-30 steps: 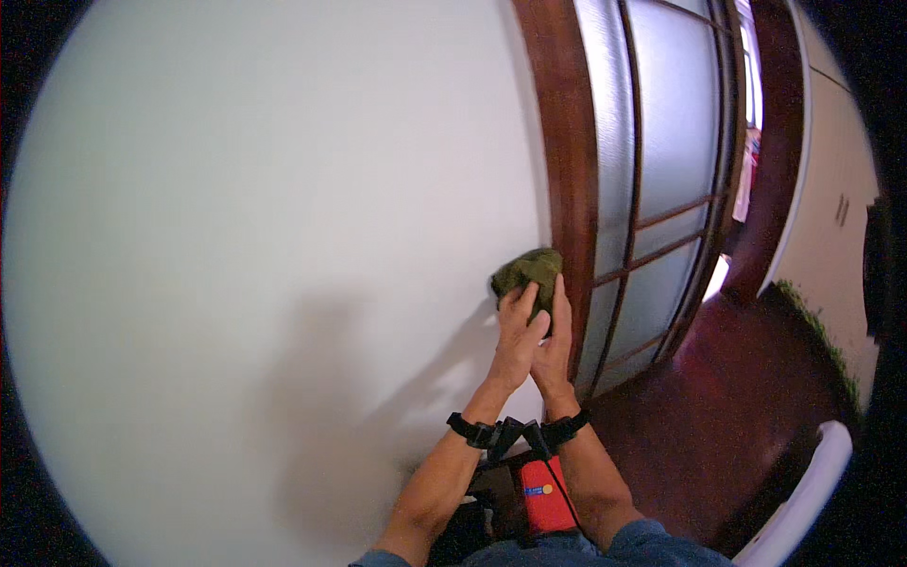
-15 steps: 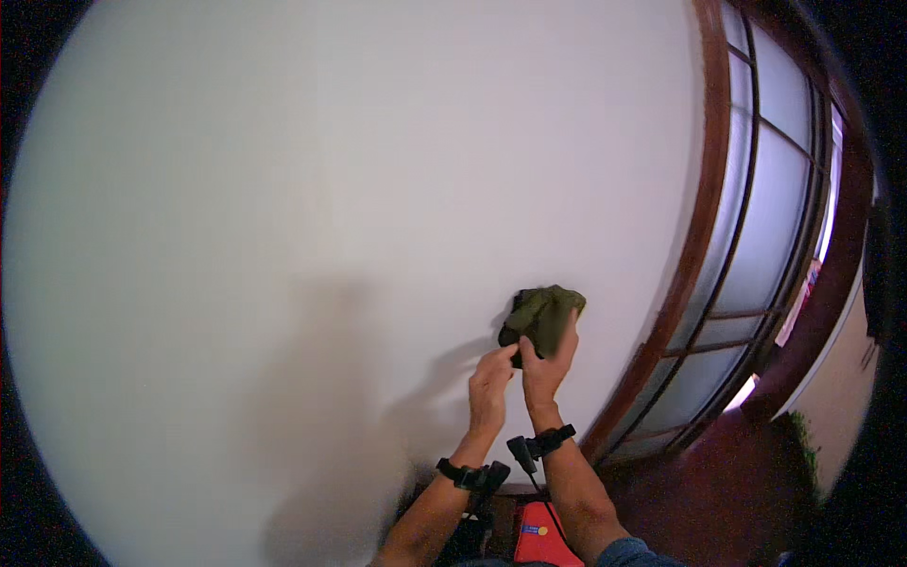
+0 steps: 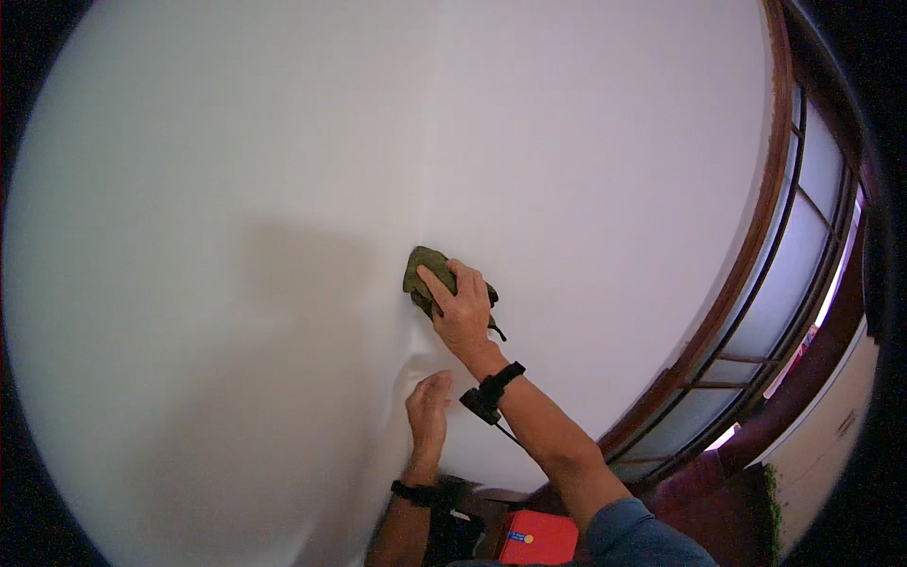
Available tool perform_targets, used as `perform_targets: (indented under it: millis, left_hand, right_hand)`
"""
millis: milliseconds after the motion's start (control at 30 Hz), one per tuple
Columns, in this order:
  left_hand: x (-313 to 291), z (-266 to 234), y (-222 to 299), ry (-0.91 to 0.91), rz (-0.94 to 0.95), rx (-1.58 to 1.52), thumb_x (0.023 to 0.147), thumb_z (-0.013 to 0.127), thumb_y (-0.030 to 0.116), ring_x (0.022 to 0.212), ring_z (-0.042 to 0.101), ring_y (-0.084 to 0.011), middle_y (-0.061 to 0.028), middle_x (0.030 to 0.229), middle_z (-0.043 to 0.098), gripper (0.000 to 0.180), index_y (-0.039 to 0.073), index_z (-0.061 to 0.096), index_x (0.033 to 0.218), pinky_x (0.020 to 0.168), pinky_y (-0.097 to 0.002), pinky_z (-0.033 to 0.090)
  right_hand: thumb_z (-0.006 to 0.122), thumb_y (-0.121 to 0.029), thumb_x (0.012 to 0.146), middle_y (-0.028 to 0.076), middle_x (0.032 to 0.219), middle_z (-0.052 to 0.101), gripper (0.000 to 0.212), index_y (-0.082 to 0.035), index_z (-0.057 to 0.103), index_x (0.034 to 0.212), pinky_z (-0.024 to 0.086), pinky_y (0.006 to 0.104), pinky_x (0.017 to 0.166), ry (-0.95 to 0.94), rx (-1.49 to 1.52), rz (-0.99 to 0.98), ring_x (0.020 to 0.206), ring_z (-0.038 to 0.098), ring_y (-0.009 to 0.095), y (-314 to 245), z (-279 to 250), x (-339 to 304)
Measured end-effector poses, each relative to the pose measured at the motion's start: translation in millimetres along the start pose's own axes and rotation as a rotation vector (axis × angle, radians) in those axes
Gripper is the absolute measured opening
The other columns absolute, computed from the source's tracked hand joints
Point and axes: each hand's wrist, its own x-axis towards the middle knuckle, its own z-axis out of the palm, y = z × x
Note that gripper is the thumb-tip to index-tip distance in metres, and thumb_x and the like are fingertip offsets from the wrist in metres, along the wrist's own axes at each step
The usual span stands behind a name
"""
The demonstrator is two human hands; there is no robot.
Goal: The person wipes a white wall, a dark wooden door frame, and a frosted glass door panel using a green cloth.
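Note:
A crumpled dark olive-green cloth (image 3: 427, 259) lies pressed against the white wall (image 3: 586, 189), close to a faint vertical corner line. My right hand (image 3: 463, 312) grips it from above, fingers laid over the fabric, and a dark strip dangles from its right side. Lower and to the left, my left hand (image 3: 430, 408) is raised near the wall with its fingers loosely bent. Nothing shows in that hand, and it is apart from the cloth. Each wrist wears a black strap with a small device.
At the right stands a brown wooden frame with frosted glass panes (image 3: 756, 283). Below my hands sit a red box (image 3: 540, 539) and some dark items beside it, partly covered by my arms. A cable runs from the right wrist device along my forearm.
The cloth has gone from both hands, held away from the wall corner, to my right hand alone, further left and up. My left hand has come off it and dropped lower left.

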Motion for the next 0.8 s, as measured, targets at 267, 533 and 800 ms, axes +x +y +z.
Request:
perform_targets:
  millis: [267, 533, 800]
  left_hand:
    - [-8, -39, 7, 0.009, -0.037, 0.097, 0.100, 0.073, 0.028, 0.102, 0.067, -0.0166, -0.0065, 0.113, 0.073, 0.035, 0.001, 0.073, 0.122, 0.083, -0.0344, 0.054]
    - [65, -84, 41, -0.130, 0.332, 0.573, 0.093, 0.069, 0.004, 0.144, 0.041, -0.0339, -0.0173, 0.158, 0.039, 0.059, 0.005, 0.052, 0.149, 0.114, -0.0474, 0.041]
    - [185, -126, 110, -0.017, 1.019, 0.810, 0.091, 0.069, 0.011, 0.156, 0.012, -0.0493, -0.0321, 0.168, 0.011, 0.084, 0.003, 0.028, 0.163, 0.124, -0.0635, 0.015]
  right_hand:
    - [0.078, 0.007, 0.069, 0.017, 0.124, 0.063, 0.063, -0.019, 0.076, 0.126, 0.056, 0.0450, 0.084, -0.015, 0.055, -0.144, 0.104, 0.063, 0.036, -22, -24, 1]
    - [0.080, 0.004, 0.068, 0.020, 0.129, 0.062, 0.069, -0.022, 0.072, 0.132, 0.055, 0.0468, 0.095, 0.194, -0.139, 0.161, 0.115, 0.061, 0.039, -2, -45, -14]
    - [0.081, 0.001, 0.066, 0.018, 0.138, 0.058, 0.077, -0.023, 0.070, 0.138, 0.042, 0.0504, 0.108, 0.327, -0.654, 0.346, 0.126, 0.055, 0.038, -2, -64, -23]
